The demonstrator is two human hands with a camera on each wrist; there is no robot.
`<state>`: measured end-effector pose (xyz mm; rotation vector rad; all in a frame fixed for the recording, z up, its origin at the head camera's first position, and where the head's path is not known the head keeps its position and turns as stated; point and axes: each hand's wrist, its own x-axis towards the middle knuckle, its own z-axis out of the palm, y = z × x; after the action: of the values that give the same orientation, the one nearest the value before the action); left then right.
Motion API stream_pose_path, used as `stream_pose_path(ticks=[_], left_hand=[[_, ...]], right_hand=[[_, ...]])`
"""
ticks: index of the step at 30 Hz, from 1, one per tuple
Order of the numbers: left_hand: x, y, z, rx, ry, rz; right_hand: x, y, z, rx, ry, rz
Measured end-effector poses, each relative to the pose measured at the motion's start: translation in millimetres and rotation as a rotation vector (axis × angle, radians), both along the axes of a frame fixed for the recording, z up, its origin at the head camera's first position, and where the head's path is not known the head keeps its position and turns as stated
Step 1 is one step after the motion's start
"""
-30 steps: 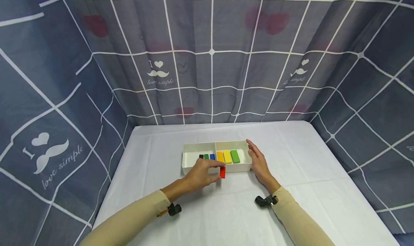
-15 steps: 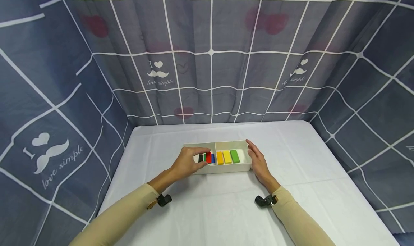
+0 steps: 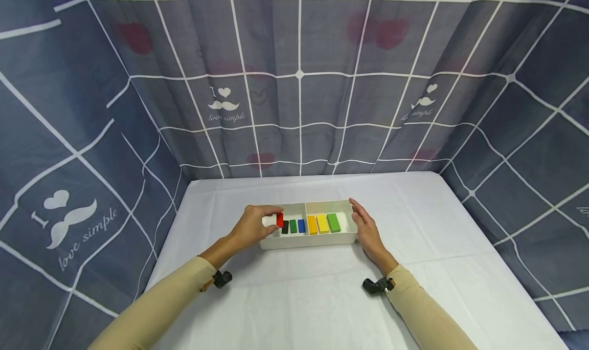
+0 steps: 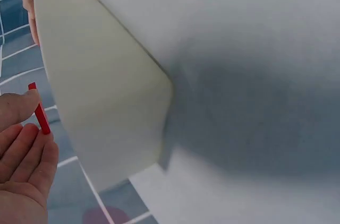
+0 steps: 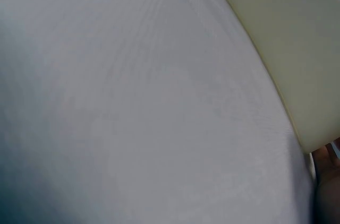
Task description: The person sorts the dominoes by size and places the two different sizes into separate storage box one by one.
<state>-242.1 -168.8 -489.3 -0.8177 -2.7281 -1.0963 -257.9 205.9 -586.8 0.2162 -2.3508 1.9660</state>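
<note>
My left hand [image 3: 250, 226] pinches a thin red block [image 3: 279, 220] between thumb and fingertips, at the left end of a white two-compartment box [image 3: 308, 243]. In the left wrist view the red block [image 4: 40, 108] stands near upright, just past the box's rim. Below it in the left compartment lie a black block [image 3: 285, 227], a dark green block [image 3: 293, 226] and a blue block [image 3: 301, 225], side by side. The right compartment holds an orange-yellow block [image 3: 313, 225], a yellow block [image 3: 323, 223] and a light green block [image 3: 334, 222]. My right hand [image 3: 370, 237] rests against the box's right end, fingers extended.
A white cloth [image 3: 313, 299] covers the table under the box. Dark checked curtains [image 3: 276, 48] hang behind and on both sides. A small black camera is strapped to each wrist.
My left hand has carried the red block from in front of the box, over the left compartment, to that compartment's left end. The right hand and the box have stayed put.
</note>
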Motion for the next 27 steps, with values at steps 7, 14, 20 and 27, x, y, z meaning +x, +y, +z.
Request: stream_pose_path(ticks=[7,14,20,27], left_hand=[[-7.9,-6,-4.9,-0.024,-0.004,-0.015],[-11.0,-5,-5.0,-0.125,0.045,-0.028],[-13.8,1,-3.2,-0.234,0.007,-0.029],[-18.2,7,-4.6,-0.335,-0.022,-0.066]], right_hand=[[-0.2,-1,0.2,0.009,-0.008,-0.009],[-0.3,-1,0.0,0.015,-0.008,-0.01],[-0.6,-1,0.3,0.013,-0.008,-0.015],[-1.0,-1,0.0,0.006,-0.014,-0.011]])
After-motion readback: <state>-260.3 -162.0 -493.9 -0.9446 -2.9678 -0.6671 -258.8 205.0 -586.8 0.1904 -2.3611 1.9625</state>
